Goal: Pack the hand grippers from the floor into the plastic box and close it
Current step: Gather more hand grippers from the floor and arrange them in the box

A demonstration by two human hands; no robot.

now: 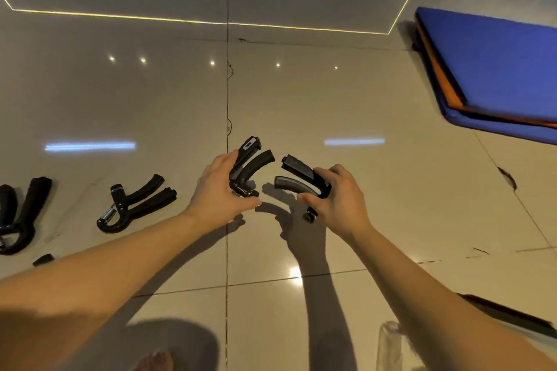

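Pickup stage here, nothing packed yet as far as I can tell. Left hand (223,190) is curled round one gripper (250,166) near its spring end, handles pointing up the frame. Right hand (340,193) holds a second gripper (298,172) the same way, handles pointing left. Both sit mid-frame, just above the floor (361,99), tips near each other but apart.

A third gripper (135,205) still lies on the tiles at centre left, and a fourth gripper (21,214) is half cut off at the left edge. There's also a small black bit (43,259) lower left; no idea what it is.

I can't make out the box. There's a clear thing (390,340) at the bottom right edge that might be part of it, but I honestly can't tell. Blue mat (497,69) upper right is just there.

Next move, I reckon: carry both to the box, probably toward the lower right, and lay them flat so the lid can shut later. Then back for the two on the left.
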